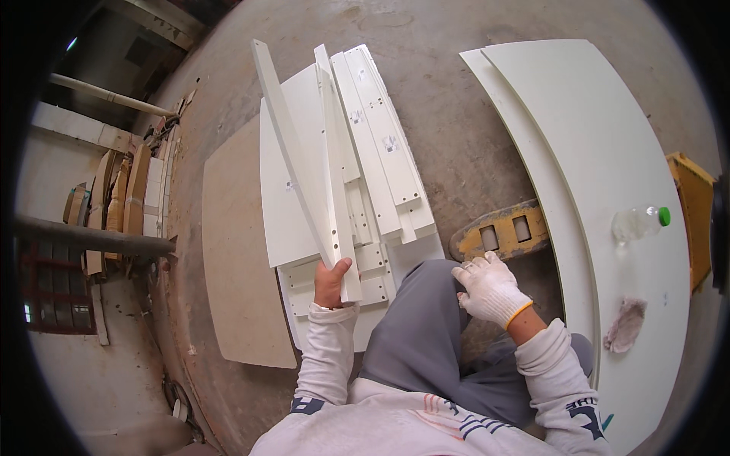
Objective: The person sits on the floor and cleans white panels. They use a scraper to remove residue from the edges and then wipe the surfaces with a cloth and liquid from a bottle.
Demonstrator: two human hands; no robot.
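Observation:
My bare left hand [330,286] is closed around the near end of a long narrow white board [332,182] with holes along it. A second narrow white board [293,152] slants away to the far left, its near end meeting the first just ahead of my hand. Whether my fingers also grip that one I cannot tell. Below them lie several more white furniture boards [378,137] with drilled holes and small labels. My right hand [490,289], in a white knitted glove with a yellow cuff edge, rests on my grey-trousered knee, fingers laid out and holding nothing.
A brown flat sheet [236,251] lies left of the pile. At right, large white panels [608,152] carry a clear bottle with a green cap [639,223] and a crumpled cloth [626,325]. A worn yellow fork [498,232] projects from beneath them. Cardboard pieces [114,197] lean by the left wall.

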